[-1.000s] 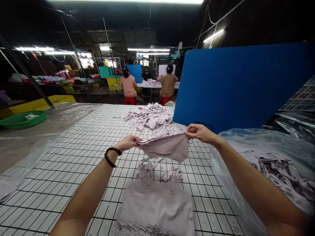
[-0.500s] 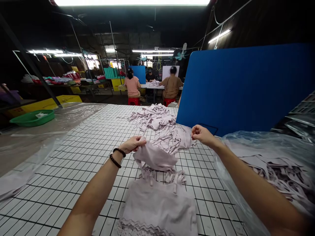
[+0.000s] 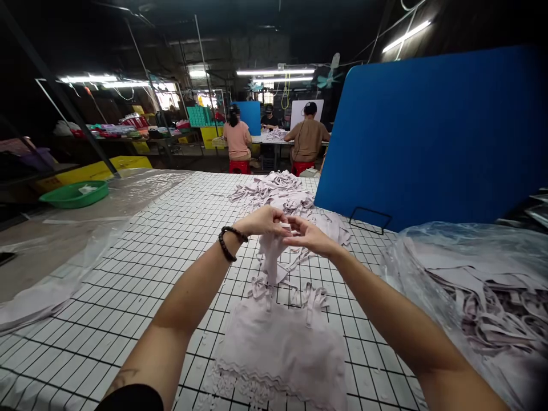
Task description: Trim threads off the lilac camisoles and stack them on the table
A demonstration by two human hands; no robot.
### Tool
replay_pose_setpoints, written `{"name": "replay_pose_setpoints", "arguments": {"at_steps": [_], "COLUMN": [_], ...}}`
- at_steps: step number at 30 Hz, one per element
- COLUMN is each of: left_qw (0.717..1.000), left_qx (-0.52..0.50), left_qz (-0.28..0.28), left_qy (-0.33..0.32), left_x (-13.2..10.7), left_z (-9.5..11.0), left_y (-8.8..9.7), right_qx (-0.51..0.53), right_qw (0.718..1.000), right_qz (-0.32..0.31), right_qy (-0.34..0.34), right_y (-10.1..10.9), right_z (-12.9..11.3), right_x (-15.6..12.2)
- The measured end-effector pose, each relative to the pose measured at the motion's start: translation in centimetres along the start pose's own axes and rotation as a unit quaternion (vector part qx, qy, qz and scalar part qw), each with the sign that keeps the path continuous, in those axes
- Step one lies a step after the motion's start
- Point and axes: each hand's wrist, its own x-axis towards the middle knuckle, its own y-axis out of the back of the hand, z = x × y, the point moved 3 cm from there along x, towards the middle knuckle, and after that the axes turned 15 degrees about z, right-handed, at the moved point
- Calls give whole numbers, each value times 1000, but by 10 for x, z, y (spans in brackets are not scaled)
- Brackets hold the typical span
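My left hand [image 3: 268, 220] is closed on the upper edge of a pale lilac camisole [image 3: 270, 257], which hangs bunched above the table. Facing it, my right hand [image 3: 311, 237] has its thumb and fingers around the same edge, beside a small white bit that I cannot make out. Both hands' fingertips nearly meet. Below them, a stack of matching camisoles [image 3: 286, 348] lies flat, straps pointing away from me and wavy hems towards me. Beyond my hands spreads a loose heap of the same lilac garments [image 3: 274, 185], partly hidden by my hands.
A white table with a black grid [image 3: 171, 251] lies under everything. At right stand a blue board [image 3: 428, 137], a black wire stand [image 3: 370, 220] and a clear plastic bag [image 3: 411, 245] of lilac garments. A green basin [image 3: 75, 197] is at left. Several people sit at a far table.
My right hand has moved left from beside the heap to meet my left hand at the camisole. The left hand has raised the cloth, which now hangs narrower. The view has shifted slightly.
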Motion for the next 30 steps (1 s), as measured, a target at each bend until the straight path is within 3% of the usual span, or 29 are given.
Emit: {"name": "replay_pose_setpoints", "arguments": {"at_steps": [2,4,6,9,10,13,15,18,21,24,27,30], "left_qw": [999,995,974,892,873,863,872,878,880,881,876,884], "left_qx": [6,1,-12,-2,12,48,70,81,73,64,53,24], "left_qz": [25,91,223,451,486,500,481,469,466,466,477,467], "left_qy": [-21,-28,-25,-27,-34,-48,-57,-49,-55,-58,-46,23], "left_x": [6,10,8,-21,-35,-81,-106,-120,-107,-86,-74,-75], "left_z": [6,8,7,2,-1,-15,-26,-39,-45,-50,-60,-76], "left_y": [2,6,8,-6,-18,-64,-93,-119,-125,-121,-114,-103], "right_qx": [41,41,4,-54,-61,-61,-53,-27,-13,-74,-210,-331], "right_qw": [999,999,997,979,972,953,943,938,942,940,908,860], "right_qz": [-4,18,78,192,223,293,326,341,330,320,332,347], "right_qy": [-8,-8,9,34,38,46,51,52,59,90,147,176], "right_y": [-3,-1,5,14,17,22,24,21,13,5,-2,-2], "right_z": [-12,-21,-30,-43,-47,-59,-67,-78,-89,-102,-115,-123], "right_x": [9,15,18,22,24,33,39,45,46,41,31,23]}}
